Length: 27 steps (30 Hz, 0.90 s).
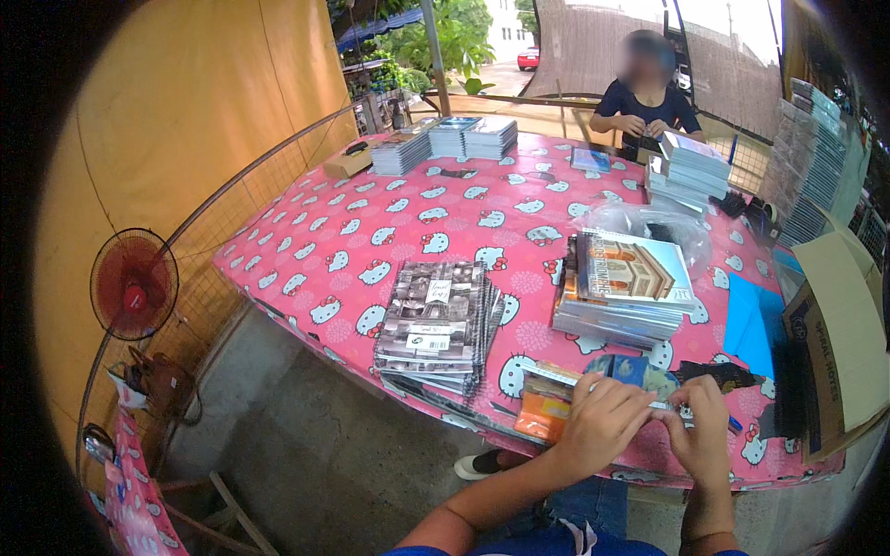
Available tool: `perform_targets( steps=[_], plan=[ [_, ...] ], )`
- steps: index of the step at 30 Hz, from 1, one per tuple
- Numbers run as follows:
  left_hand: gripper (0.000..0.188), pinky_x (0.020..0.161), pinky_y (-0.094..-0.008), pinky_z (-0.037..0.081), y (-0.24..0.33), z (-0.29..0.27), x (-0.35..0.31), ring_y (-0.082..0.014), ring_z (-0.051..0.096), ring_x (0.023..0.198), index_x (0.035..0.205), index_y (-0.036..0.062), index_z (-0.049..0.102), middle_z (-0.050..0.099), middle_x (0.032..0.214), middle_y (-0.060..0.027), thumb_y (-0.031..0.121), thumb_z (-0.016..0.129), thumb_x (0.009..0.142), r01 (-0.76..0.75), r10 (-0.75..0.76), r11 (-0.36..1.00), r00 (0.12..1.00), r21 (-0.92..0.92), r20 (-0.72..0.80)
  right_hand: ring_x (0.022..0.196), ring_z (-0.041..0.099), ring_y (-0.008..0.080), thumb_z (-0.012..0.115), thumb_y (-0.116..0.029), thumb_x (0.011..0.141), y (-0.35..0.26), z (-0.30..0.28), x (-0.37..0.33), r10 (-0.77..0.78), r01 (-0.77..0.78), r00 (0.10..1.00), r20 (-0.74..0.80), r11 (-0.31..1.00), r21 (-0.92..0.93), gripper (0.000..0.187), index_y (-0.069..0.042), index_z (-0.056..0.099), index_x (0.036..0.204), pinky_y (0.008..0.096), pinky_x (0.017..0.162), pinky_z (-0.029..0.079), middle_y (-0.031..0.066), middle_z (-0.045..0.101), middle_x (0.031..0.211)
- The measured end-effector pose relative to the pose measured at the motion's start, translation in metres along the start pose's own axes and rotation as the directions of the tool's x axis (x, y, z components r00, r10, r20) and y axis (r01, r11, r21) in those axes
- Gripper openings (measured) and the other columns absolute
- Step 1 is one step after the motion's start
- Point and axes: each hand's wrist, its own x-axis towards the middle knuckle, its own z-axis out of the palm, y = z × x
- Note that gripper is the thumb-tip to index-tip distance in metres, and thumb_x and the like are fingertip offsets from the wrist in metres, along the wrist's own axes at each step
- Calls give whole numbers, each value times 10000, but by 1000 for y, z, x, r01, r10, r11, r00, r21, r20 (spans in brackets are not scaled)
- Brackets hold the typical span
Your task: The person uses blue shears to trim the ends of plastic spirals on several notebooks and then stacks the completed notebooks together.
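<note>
At the near edge of the table, my left hand (607, 417) and my right hand (700, 422) are side by side, fingers bent and pinched together. Both grip the near edge of a notebook (629, 370) with a blue and yellowish-green patterned cover. A thin pale strip shows between the fingertips; whether it is a binding coil or paper edges, I cannot tell. Left of my left hand lies an orange packet (542, 412), touching a pale flat strip. Dark scraps (718, 373) lie just beyond my right hand.
Black-and-white notebooks (431, 310) are piled to the left, notebooks with a building cover (635, 269) ahead. Blue sheets (751, 320) and an open cardboard box (834, 343) are at right. More stacks (445, 139) stand far back. Another person (646, 102) sits across the pink table (306, 236).
</note>
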Motion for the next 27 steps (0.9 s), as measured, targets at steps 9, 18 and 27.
perform_targets(
  steps=[9, 18, 27],
  plan=[
    [282, 896, -402, 344, -2, 5, -4, -201, 587, 904, 1045, 103, 621, 645, 963, -30, 164, 697, 780, 47, -47, 998, 999, -33, -22, 750, 577, 296, 702, -133, 736, 1, -2, 4, -46, 45, 998, 37, 998, 34, 187, -6, 602, 830, 378, 679, 452, 116, 586, 775],
    [436, 910, -421, 326, 9, -9, 8, -233, 564, 981, 1143, 94, 589, 629, 1044, -64, 263, 717, 762, 41, -43, 998, 998, 50, 53, 836, 648, 317, 624, -193, 772, 124, 47, 27, 116, 242, 718, 686, 883, -403, 223, -34, 586, 924, 422, 651, 532, 147, 630, 932],
    [323, 837, -414, 330, -3, -5, 3, -220, 537, 810, 904, 119, 646, 590, 790, -23, 303, 777, 672, 67, -64, 987, 998, 148, -29, 778, 642, 223, 726, -170, 732, 100, 18, 30, 390, -308, 918, 67, 599, 739, 283, -49, 575, 939, 387, 654, 518, 87, 646, 914]
  ],
)
